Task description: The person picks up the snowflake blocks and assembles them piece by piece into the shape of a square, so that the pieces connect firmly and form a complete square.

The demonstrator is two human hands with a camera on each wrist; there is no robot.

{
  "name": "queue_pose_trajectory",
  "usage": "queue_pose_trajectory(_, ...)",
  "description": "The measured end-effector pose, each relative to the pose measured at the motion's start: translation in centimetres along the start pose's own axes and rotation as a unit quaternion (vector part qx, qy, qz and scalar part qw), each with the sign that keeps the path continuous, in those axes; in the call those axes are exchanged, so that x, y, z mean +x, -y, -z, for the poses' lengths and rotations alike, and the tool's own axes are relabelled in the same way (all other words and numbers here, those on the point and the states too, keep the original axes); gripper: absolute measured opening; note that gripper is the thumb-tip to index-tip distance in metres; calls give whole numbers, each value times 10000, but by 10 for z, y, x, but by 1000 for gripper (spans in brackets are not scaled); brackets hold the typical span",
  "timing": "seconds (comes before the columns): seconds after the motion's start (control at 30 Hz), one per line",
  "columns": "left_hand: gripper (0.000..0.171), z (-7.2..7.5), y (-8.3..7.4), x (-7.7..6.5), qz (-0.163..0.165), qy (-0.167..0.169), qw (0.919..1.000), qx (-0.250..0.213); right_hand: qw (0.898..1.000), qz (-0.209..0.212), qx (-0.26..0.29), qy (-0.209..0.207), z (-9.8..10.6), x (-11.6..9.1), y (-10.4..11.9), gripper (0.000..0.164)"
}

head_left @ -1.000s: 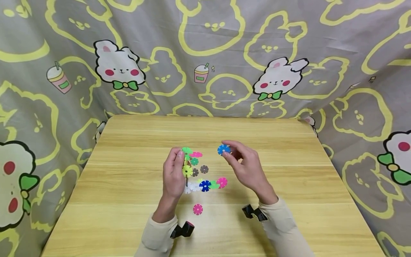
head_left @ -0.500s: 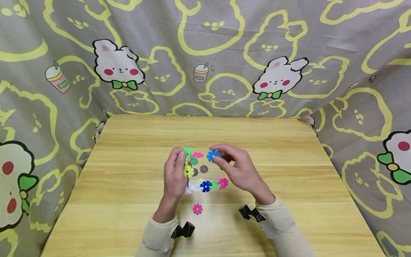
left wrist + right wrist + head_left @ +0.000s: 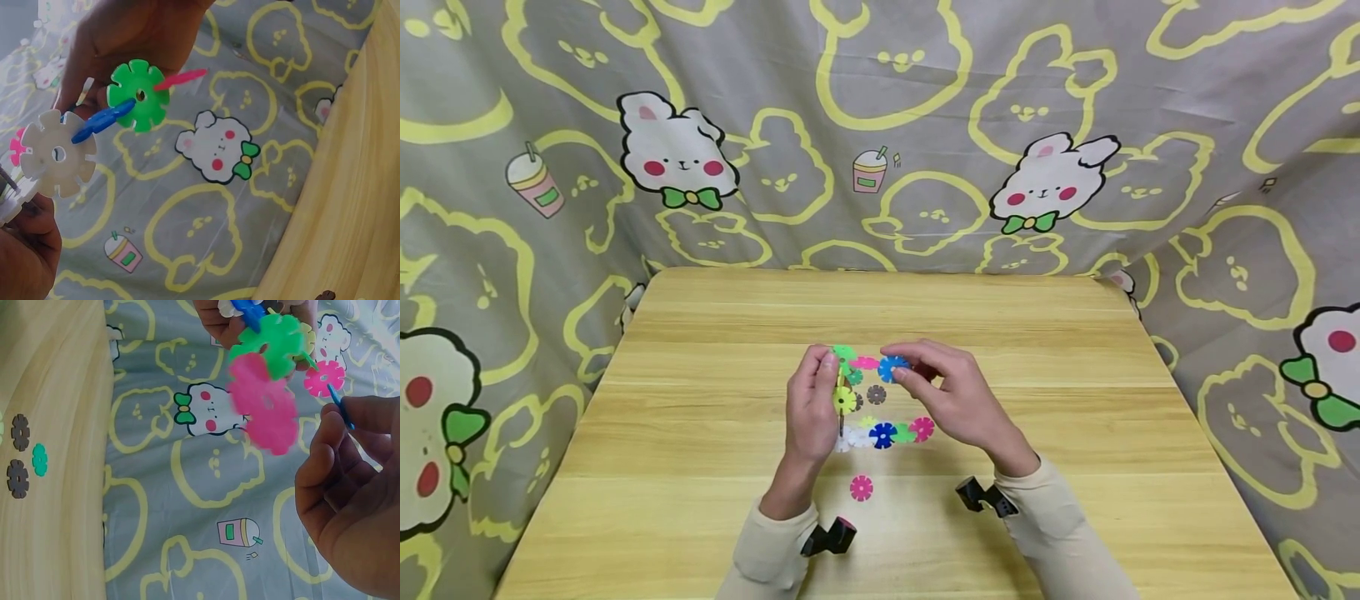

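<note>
Grips a joined structure of notched discs (image 3: 877,431) in the left hand (image 3: 811,404), with fingers curled round its left side, held above the wooden table (image 3: 1037,325). Pinches a light blue disc (image 3: 887,363) between thumb and fingers of the right hand (image 3: 955,392), turned face-on to the head view. Presents that same disc edge-on from the right wrist, with its tip meeting or overlapping a pink disc (image 3: 316,382) of the structure (cannot tell whether slotted in). Reveals from the left wrist how a white disc (image 3: 44,140), a dark blue disc (image 3: 103,120) and a green disc (image 3: 125,103) join in a row, ending in another pink disc (image 3: 265,419), thin and edge-on there but broad and blurred from the right wrist. Has two brown discs (image 3: 15,431) and a teal disc (image 3: 36,456) lying on the table, spread plainly apart in the right wrist view. Leaves a loose pink disc (image 3: 855,492) to the head view alone. Bears printed cups (image 3: 869,169) with green label patches on the curtain (image 3: 760,50) (any writing too small to read).
</note>
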State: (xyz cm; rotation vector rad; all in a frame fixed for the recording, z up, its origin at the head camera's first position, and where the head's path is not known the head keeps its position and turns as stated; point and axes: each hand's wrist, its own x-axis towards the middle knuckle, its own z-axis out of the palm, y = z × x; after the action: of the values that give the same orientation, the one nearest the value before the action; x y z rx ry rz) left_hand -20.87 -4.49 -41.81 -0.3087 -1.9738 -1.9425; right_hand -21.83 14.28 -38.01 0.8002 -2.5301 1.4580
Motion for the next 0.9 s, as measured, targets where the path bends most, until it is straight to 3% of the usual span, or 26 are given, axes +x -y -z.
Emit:
queue_pose_trajectory(0.27,27,0,1,-1,213,308,9992,106,9997,130,-171,-109,1,1,-2,27)
queue_pose_trajectory(0.43,25,-1,1,-1,222,352,9989,236,9996,86,-111,-256,-1,2,-4,24)
queue_pose_trajectory(0.9,29,-8,-1,-4,442,430,9971,456,9943,570,-192,-885,-10,-2,-6,21)
